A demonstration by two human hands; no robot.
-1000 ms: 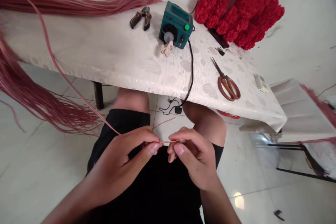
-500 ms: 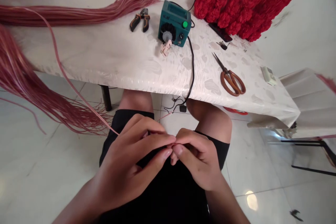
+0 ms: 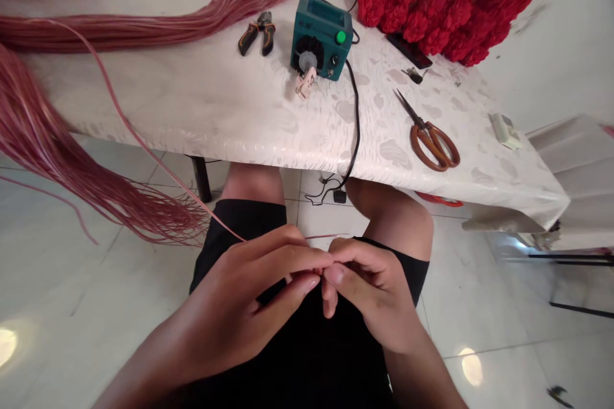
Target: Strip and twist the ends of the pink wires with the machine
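Observation:
Above my lap, my left hand (image 3: 268, 281) and my right hand (image 3: 367, 284) meet fingertip to fingertip, both pinching a pink cord. From the bundle at the left, the pink cord (image 3: 163, 166) runs down to my left hand and passes behind its fingers. A thin free end shows just above my knuckles, pointing right. Between the fingertips a small reddish bit of cord is visible; its exact shape is mostly hidden by my fingers.
Bundles of pink cord (image 3: 144, 32) lie along the table's left. Pliers (image 3: 258, 33), a green motor box (image 3: 320, 38) with a pale clip, and scissors (image 3: 432, 140) rest on the patterned tablecloth (image 3: 230, 121). Red fabric flowers (image 3: 451, 6) stand at the back right. A black cable (image 3: 357, 108) hangs over the front edge.
Both hands stay pinched together. The cord's free end now sticks out rightward above the hands, and my right hand's lower fingers show further down. The view has shifted slightly.

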